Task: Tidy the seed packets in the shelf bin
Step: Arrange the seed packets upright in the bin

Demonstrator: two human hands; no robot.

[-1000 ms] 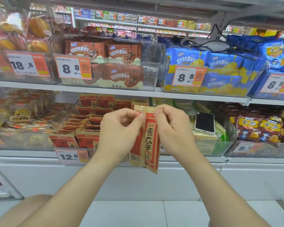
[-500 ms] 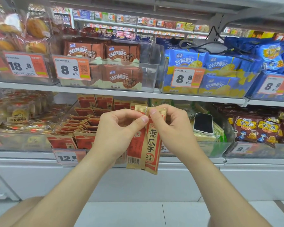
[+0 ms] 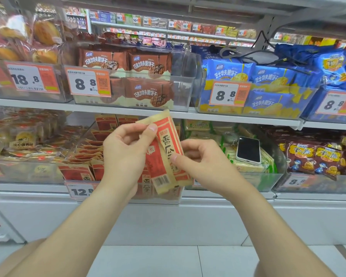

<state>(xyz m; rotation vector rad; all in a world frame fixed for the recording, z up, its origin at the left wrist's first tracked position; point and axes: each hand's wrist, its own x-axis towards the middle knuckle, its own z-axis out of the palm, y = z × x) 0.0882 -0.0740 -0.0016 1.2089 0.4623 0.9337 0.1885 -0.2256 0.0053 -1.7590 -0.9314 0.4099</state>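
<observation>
Two red and tan seed packets (image 3: 166,150) are held together in front of the lower shelf, tilted with their tops leaning left. My left hand (image 3: 126,154) pinches them near the top edge with thumb and fingers. My right hand (image 3: 200,160) pinches their right side lower down. Behind them stands the clear shelf bin (image 3: 82,134) with several more of the same packets (image 3: 88,150) lying loosely stacked inside. A 12.8 price tag (image 3: 80,191) hangs on the bin's front.
A phone (image 3: 248,149) lies on green packets in the bin to the right. Bins of brown (image 3: 148,80) and blue (image 3: 268,84) biscuit packs fill the upper shelf. Dark snack bags (image 3: 316,156) sit at far right. White floor tiles lie below.
The held packets rose and tilted from hanging vertical to leaning left. My right hand slid from their top edge down to the right side. My left hand kept its pinch at the top.
</observation>
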